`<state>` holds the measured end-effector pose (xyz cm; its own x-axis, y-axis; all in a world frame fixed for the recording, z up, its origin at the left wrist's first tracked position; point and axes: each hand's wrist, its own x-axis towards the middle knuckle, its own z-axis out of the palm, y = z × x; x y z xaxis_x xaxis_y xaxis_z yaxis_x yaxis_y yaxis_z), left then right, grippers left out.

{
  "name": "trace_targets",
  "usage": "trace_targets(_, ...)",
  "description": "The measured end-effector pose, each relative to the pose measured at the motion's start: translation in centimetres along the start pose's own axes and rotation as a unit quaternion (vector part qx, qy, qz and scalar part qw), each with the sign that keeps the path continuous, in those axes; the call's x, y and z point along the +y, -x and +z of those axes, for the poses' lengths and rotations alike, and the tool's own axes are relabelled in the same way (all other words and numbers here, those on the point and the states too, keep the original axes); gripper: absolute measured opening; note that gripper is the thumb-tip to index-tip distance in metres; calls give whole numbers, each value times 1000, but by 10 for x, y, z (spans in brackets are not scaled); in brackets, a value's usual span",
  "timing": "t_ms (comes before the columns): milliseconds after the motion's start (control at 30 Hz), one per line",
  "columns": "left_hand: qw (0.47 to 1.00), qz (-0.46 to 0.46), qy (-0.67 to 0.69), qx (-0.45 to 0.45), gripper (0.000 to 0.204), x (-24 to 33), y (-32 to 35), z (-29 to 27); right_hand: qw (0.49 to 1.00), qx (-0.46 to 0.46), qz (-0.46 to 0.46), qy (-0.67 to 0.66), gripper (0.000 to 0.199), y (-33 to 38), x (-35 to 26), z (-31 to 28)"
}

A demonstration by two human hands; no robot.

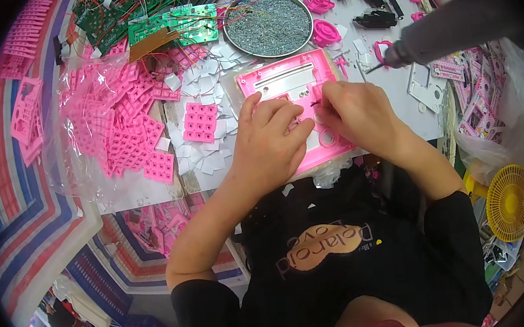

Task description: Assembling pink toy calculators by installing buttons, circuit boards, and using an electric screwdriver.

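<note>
A pink plastic casing (340,146) lies on the table close to my body, its inner side up, with a white panel (292,82) and small round fittings in it. My left hand (270,139) bends over the casing's left half, thumb and forefinger close together at its middle. My right hand (356,115) is at the casing's right side. Its thumb and fingertips are pinched together by a small dark piece, too hidden to name. Left of my left hand lies a pink button pad (200,123) on scattered white paper squares (206,160).
A round tray of small screws (267,23) stands beyond the casing. Green circuit boards with wires (198,24) lie far left, above heaped pink button pads (125,123). A dark powered screwdriver (433,40) hangs at the right, near bagged printed panels (479,95). A yellow fan (510,202) stands lower right.
</note>
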<state>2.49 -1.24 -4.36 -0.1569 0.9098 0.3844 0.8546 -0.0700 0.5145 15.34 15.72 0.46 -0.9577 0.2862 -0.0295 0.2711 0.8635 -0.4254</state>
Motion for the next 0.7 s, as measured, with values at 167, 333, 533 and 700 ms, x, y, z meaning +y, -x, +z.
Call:
trace_targets(167, 997, 57, -45, -29, 33, 5, -6, -2, 997, -65, -16, 42, 17, -11, 4, -4)
trace_targets(333, 985, 104, -109, -85, 33, 10, -13, -3, 995, -85, -10, 55, 22, -12, 7, -9)
trace_targets(533, 978, 110, -126, -122, 33, 19, -23, -11, 958, 90, -37, -271, 30, -61, 62, -92)
trace_targets(700, 976, 96, -144, -134, 30, 24, -25, -19, 831, 481, -82, -268, 88, -193, 130, -176)
